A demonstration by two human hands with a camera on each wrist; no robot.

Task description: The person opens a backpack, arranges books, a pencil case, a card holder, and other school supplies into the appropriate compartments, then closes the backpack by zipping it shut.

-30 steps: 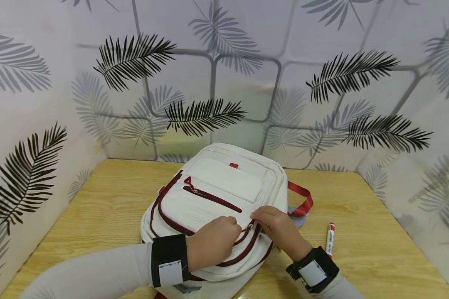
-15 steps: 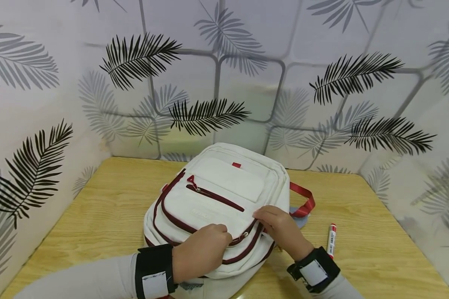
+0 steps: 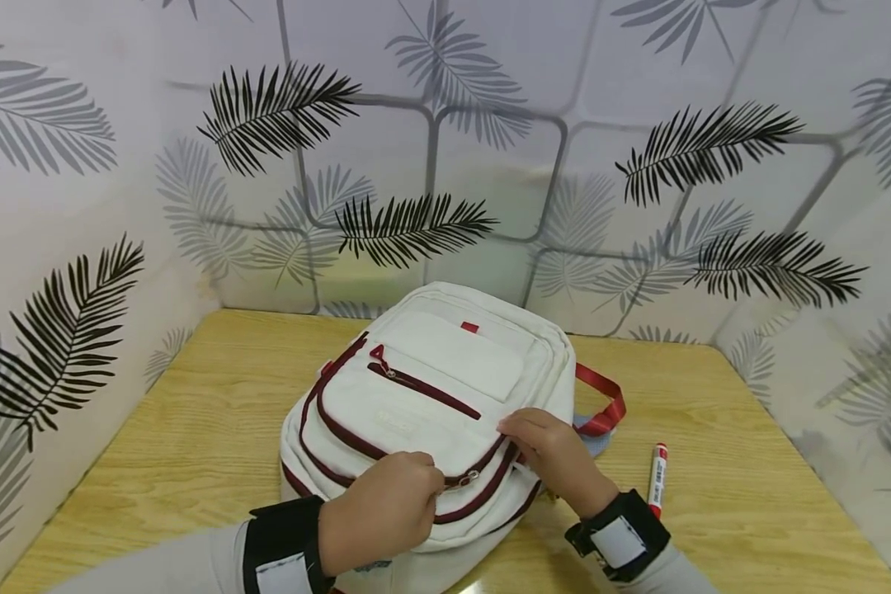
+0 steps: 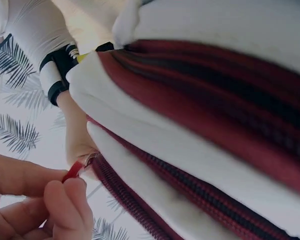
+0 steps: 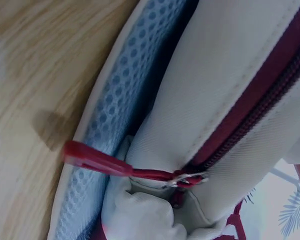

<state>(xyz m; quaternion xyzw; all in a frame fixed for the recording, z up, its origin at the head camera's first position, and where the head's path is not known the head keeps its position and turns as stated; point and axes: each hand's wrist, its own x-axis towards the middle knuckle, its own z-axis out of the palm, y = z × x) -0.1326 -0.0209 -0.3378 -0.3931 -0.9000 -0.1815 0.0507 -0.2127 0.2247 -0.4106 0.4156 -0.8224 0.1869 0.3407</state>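
A white backpack (image 3: pixel 453 355) with dark red zippers lies front up on the table. My left hand (image 3: pixel 386 511), at the near edge of its front pocket, pinches a red zipper pull (image 4: pixel 74 171) between thumb and fingers. The pull's metal slider (image 3: pixel 468 477) sits on the pocket's curved zipper, just right of that hand. At the pocket's right edge, my right hand (image 3: pixel 553 454) grips the fabric beside the zipper, its thumb hidden. Another red zipper pull (image 5: pixel 97 159) hangs from a side zipper over the blue mesh padding (image 5: pixel 115 95).
Right of the backpack, a red-and-white marker (image 3: pixel 657 478) lies on the wooden table (image 3: pixel 215 396). A red strap loop (image 3: pixel 605 396) sticks out from the bag's right side. Walls with a leaf pattern (image 3: pixel 416 231) stand behind and on both sides.
My left hand has moved left and nearer along the front pocket's zipper, and the slider has travelled with it. My right hand keeps its place at the pocket's right edge.
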